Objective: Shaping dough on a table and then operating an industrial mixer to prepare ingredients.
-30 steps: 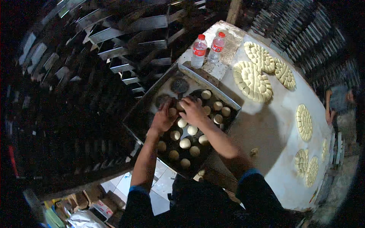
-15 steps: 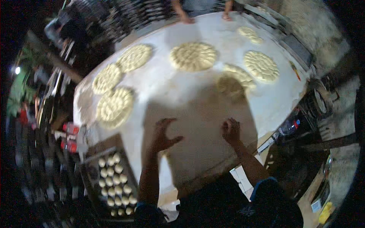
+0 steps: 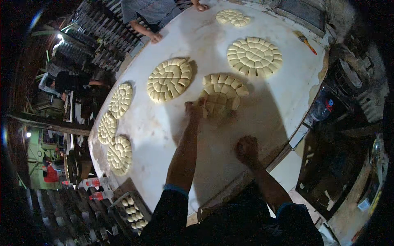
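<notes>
A round of pale dough (image 3: 223, 88), cut into wedges and blocks, lies ahead of me, its near part in my shadow. My left hand (image 3: 193, 109) is at its left edge, fingers curled against the dough; whether a piece is between them is hidden. Nearer to me, my right hand (image 3: 247, 149) is closed above the white tabletop (image 3: 158, 151), and I cannot make out what it holds, if anything. Another cut round (image 3: 169, 80) lies to the left and a larger one (image 3: 255, 56) to the far right.
Three more cut dough pieces (image 3: 120, 155) line the left side; a smaller one (image 3: 232, 17) lies far back. At left stands a tray of dough balls (image 3: 133, 211). A brush (image 3: 305, 42) lies at the right edge. Across the table is another person's hand (image 3: 156, 38).
My left hand has moved forward and right, from open over the table to curled at the dough's edge. My right hand stays low, more tightly closed. The view has turned.
</notes>
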Available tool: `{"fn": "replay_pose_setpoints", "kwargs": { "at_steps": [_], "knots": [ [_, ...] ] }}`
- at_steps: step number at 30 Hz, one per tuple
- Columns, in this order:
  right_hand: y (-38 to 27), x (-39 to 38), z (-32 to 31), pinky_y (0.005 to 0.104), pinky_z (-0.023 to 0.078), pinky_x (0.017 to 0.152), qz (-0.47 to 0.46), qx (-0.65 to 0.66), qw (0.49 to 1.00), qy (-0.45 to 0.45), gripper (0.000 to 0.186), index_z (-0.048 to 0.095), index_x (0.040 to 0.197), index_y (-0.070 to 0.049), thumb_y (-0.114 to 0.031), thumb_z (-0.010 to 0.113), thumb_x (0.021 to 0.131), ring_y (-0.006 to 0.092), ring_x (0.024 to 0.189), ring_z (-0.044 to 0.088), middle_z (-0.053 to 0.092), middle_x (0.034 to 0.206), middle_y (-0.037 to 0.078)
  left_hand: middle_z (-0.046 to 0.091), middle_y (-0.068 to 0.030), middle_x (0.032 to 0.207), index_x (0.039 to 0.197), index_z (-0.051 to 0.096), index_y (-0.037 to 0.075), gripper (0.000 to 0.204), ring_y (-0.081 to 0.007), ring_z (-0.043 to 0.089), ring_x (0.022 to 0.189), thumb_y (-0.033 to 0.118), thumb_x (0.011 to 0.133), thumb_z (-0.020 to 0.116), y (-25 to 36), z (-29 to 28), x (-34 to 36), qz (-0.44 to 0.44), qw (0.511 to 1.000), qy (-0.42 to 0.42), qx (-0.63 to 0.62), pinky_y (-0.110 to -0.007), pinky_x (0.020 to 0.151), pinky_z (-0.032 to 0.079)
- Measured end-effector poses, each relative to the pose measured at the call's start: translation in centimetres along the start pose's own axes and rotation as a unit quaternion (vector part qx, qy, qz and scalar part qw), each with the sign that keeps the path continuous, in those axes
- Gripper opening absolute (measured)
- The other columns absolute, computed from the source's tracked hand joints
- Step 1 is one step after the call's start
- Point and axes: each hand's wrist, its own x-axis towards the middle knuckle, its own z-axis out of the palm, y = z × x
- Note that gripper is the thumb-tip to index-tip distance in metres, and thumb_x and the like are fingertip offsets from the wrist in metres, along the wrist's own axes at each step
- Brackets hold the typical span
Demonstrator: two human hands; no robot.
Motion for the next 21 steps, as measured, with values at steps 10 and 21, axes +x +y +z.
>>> {"fn": "replay_pose_setpoints", "kwargs": {
  "at_steps": [10, 21],
  "knots": [
    [0.3, -1.8, 5.7, 0.0516, 0.039, 0.074, -0.015, -0.061, 0.994, 0.095, 0.022, 0.058, 0.086, -0.008, -0.026, 0.065, 0.076, 0.0307, 0.086, 0.052, 0.055, 0.088, 0.010, 0.046, -0.0158, 0.123, 0.117, 0.046, 0.006, 0.054, -0.0265, 0.047, 0.110, 0.038, 0.081, 0.070, -5.7, -11.1, -21.0, -0.209, 0.877, 0.011, -0.432, -0.040, 0.082, 0.046],
    [-26.7, -15.2, 12.2, 0.0327, 0.051, 0.063, 0.123, 0.378, 0.901, -0.172, 0.048, 0.042, 0.107, 0.002, -0.023, 0.072, 0.080, 0.0193, 0.073, 0.059, 0.055, 0.101, 0.018, 0.055, -0.0074, 0.093, 0.114, 0.042, 0.005, 0.034, -0.0161, 0.054, 0.080, 0.022, 0.091, 0.061, -28.0, -26.0, -37.0, 0.079, 0.853, 0.090, -0.509, -0.029, 0.070, 0.047]
  ]
}}
